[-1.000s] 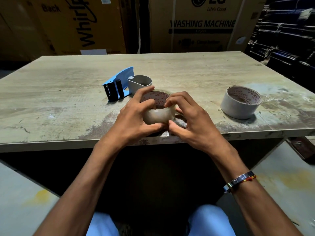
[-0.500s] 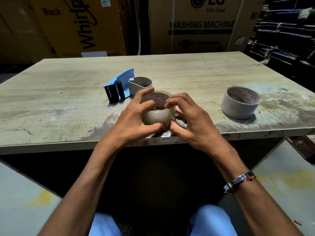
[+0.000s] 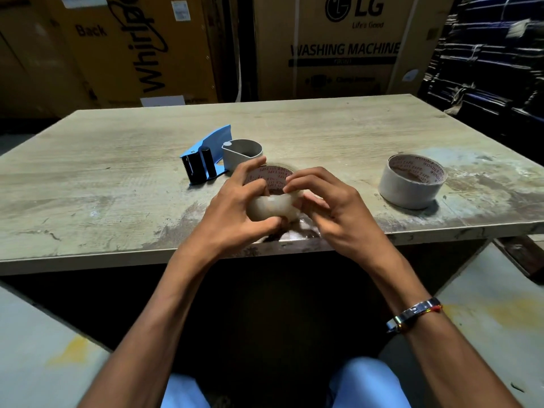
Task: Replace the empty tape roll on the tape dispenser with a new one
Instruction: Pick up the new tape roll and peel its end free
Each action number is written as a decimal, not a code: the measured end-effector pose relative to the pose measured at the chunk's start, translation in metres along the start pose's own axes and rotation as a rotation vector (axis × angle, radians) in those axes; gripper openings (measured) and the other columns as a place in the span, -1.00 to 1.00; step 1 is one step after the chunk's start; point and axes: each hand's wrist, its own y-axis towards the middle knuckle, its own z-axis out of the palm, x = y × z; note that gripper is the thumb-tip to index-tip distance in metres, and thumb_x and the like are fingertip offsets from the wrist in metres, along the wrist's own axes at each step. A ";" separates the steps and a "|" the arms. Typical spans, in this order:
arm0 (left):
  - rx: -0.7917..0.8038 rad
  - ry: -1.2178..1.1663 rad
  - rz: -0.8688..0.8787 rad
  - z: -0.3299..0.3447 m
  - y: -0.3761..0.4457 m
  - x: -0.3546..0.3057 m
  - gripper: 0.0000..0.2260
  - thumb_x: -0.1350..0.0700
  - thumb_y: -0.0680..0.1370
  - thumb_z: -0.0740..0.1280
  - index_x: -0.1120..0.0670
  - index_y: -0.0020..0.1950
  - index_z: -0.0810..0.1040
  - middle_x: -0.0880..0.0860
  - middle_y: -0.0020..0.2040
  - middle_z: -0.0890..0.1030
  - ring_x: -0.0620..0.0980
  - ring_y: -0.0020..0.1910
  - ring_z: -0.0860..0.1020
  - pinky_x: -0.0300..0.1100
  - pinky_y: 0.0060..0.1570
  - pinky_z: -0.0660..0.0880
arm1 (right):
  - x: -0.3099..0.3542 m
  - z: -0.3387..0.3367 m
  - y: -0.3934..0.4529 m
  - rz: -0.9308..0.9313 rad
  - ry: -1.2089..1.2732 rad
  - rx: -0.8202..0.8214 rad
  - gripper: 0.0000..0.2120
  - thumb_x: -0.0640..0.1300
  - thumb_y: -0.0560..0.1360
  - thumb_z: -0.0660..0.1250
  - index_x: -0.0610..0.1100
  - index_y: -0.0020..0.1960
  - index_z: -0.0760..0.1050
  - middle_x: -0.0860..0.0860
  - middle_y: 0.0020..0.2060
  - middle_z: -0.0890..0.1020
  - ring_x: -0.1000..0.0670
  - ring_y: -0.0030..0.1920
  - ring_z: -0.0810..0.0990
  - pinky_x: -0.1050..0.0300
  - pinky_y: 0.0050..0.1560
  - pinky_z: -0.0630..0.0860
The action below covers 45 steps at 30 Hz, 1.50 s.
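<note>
A new roll of clear tape (image 3: 272, 206), with red print inside its core, is held just above the table's front edge. My left hand (image 3: 235, 210) grips its left side, thumb on the rim. My right hand (image 3: 329, 207) pinches the rim with thumb and forefinger, its other fingers curled against the roll's right side. The blue tape dispenser (image 3: 206, 157) lies on the table behind my left hand, its grey hub (image 3: 243, 153) bare and its black roller and toothed blade facing left. An empty cardboard core (image 3: 412, 181) stands upright at the right.
The worn wooden table (image 3: 88, 187) has a chipped front edge below my hands. Large cardboard appliance boxes (image 3: 338, 45) stand behind the table. Dark stacked bundles (image 3: 494, 60) fill the back right. My knees show below the table edge.
My hands stay on the roll in nearly the same place. The fingers have shifted slightly on its rim.
</note>
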 end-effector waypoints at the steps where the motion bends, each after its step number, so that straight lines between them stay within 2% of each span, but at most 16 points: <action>1: 0.000 0.003 0.000 0.000 0.000 0.000 -0.74 -0.08 0.34 0.43 0.05 -0.20 0.45 -0.01 0.54 0.29 -0.01 0.40 0.42 0.05 0.24 0.46 | -0.001 -0.003 0.001 0.009 0.029 0.005 -0.78 -0.42 0.55 0.31 -0.26 0.12 0.64 -0.08 0.15 0.63 -0.05 0.21 0.61 -0.10 0.20 0.57; 2: 0.000 0.006 -0.001 0.000 0.000 0.000 -0.75 -0.04 0.34 0.45 0.06 -0.20 0.45 -0.01 0.54 0.29 -0.01 0.40 0.41 0.06 0.25 0.45 | -0.001 -0.005 0.001 0.021 0.064 0.008 -0.76 -0.45 0.55 0.29 -0.26 0.12 0.65 -0.09 0.15 0.63 -0.03 0.23 0.61 -0.02 0.22 0.57; 4: 0.003 0.007 -0.004 0.001 0.000 0.001 -0.76 0.00 0.35 0.46 0.10 -0.19 0.48 0.00 0.55 0.29 -0.01 0.41 0.41 0.06 0.25 0.45 | 0.000 -0.005 0.000 0.043 0.153 0.005 -0.82 -0.39 0.57 0.34 -0.28 0.12 0.65 -0.11 0.14 0.63 0.01 0.23 0.61 0.12 0.21 0.60; 7: 0.003 0.011 -0.009 0.001 0.000 0.001 -0.74 0.00 0.36 0.45 0.15 -0.17 0.50 -0.01 0.55 0.28 0.00 0.40 0.41 0.07 0.23 0.47 | 0.002 0.000 0.000 0.053 0.184 -0.040 -0.84 -0.27 0.53 0.45 -0.29 0.08 0.65 -0.12 0.12 0.63 -0.02 0.21 0.62 0.07 0.19 0.63; 11: -0.008 0.004 -0.019 0.001 0.001 0.002 -0.72 -0.01 0.35 0.47 0.17 -0.16 0.53 -0.03 0.54 0.29 -0.01 0.39 0.42 0.06 0.22 0.47 | -0.004 -0.003 0.003 0.076 0.261 0.000 -0.82 -0.41 0.54 0.36 -0.29 0.10 0.66 -0.14 0.15 0.64 0.00 0.24 0.61 0.22 0.21 0.57; 14: -0.015 -0.031 -0.037 0.002 0.000 0.003 -0.71 0.02 0.35 0.54 0.19 -0.16 0.56 -0.06 0.54 0.31 -0.05 0.39 0.42 0.04 0.24 0.48 | -0.006 -0.005 0.001 0.111 0.291 -0.022 -0.73 -0.43 0.57 0.29 -0.22 0.17 0.65 -0.09 0.20 0.65 0.00 0.28 0.62 0.13 0.23 0.57; 17: -0.080 -0.115 -0.079 0.000 -0.001 0.004 -0.70 0.02 0.38 0.59 0.17 -0.20 0.54 -0.11 0.53 0.33 -0.13 0.38 0.42 0.00 0.27 0.49 | -0.003 -0.005 -0.001 0.184 0.361 -0.140 -0.75 -0.31 0.58 0.38 -0.07 0.19 0.59 -0.08 0.17 0.65 0.02 0.21 0.67 -0.02 0.19 0.65; 20: -0.144 -0.268 -0.146 -0.004 -0.003 0.004 -0.65 -0.09 0.37 0.57 0.13 -0.20 0.53 -0.17 0.52 0.34 -0.10 0.39 0.43 0.08 0.18 0.57 | 0.004 -0.001 -0.003 0.167 0.251 -0.216 -0.84 -0.19 0.55 0.44 -0.11 0.12 0.62 -0.04 0.05 0.67 0.03 0.11 0.69 -0.05 0.11 0.68; 23: -0.143 -0.307 -0.155 -0.005 -0.002 0.004 -0.64 -0.11 0.36 0.56 0.14 -0.20 0.53 -0.15 0.53 0.33 -0.10 0.42 0.42 0.13 0.17 0.57 | 0.014 0.011 -0.006 0.108 0.140 -0.245 -0.83 -0.16 0.52 0.48 -0.17 0.10 0.65 -0.02 0.02 0.62 0.08 0.05 0.66 0.10 0.04 0.68; 27: -0.120 -0.301 -0.154 -0.005 0.001 0.005 -0.58 -0.14 0.34 0.50 0.21 -0.13 0.56 -0.11 0.54 0.32 -0.11 0.44 0.38 0.08 0.32 0.45 | 0.020 0.023 -0.008 0.023 -0.110 -0.336 -0.80 -0.17 0.51 0.50 -0.21 0.10 0.64 -0.06 -0.01 0.60 -0.02 -0.03 0.65 -0.02 -0.07 0.66; 30: -0.117 -0.308 -0.153 -0.005 0.001 0.005 -0.61 -0.15 0.34 0.48 0.17 -0.15 0.53 -0.11 0.54 0.32 -0.15 0.41 0.40 -0.05 0.28 0.48 | 0.021 0.031 -0.009 -0.019 -0.237 -0.406 -0.80 -0.17 0.52 0.49 -0.23 0.09 0.64 -0.09 -0.04 0.61 -0.08 -0.07 0.63 -0.07 -0.12 0.62; 34: -0.129 -0.261 -0.136 -0.004 0.003 0.002 -0.67 -0.21 0.33 0.43 0.01 -0.21 0.45 -0.07 0.54 0.31 -0.11 0.41 0.39 -0.21 0.20 0.43 | 0.024 0.039 -0.005 -0.012 -0.300 -0.464 -0.82 -0.17 0.53 0.47 -0.22 0.10 0.63 -0.08 -0.06 0.61 -0.10 -0.08 0.61 -0.09 -0.14 0.62; 38: -0.137 -0.239 -0.138 -0.003 0.003 0.003 -0.61 -0.21 0.35 0.43 0.08 -0.15 0.46 -0.05 0.56 0.29 -0.08 0.43 0.37 -0.12 0.28 0.43 | 0.026 0.044 -0.004 -0.028 -0.376 -0.488 -0.87 -0.20 0.56 0.42 -0.24 0.07 0.63 -0.10 -0.09 0.61 -0.11 -0.13 0.61 -0.08 -0.17 0.60; 41: -0.121 -0.243 -0.129 -0.003 0.004 0.003 -0.65 -0.19 0.35 0.45 0.03 -0.17 0.43 -0.04 0.57 0.27 -0.05 0.46 0.35 -0.05 0.34 0.42 | 0.027 0.044 -0.004 -0.012 -0.384 -0.508 -0.92 -0.22 0.57 0.40 -0.24 0.02 0.63 -0.10 -0.13 0.62 -0.10 -0.17 0.61 -0.08 -0.20 0.59; 45: -0.134 -0.220 -0.112 -0.001 0.003 0.002 -0.62 -0.24 0.34 0.41 0.04 -0.15 0.44 -0.02 0.56 0.28 -0.05 0.46 0.35 -0.05 0.35 0.42 | 0.035 0.043 -0.002 0.051 -0.395 -0.485 -0.95 -0.24 0.54 0.42 -0.23 -0.03 0.63 -0.09 -0.14 0.63 -0.08 -0.19 0.62 -0.08 -0.19 0.58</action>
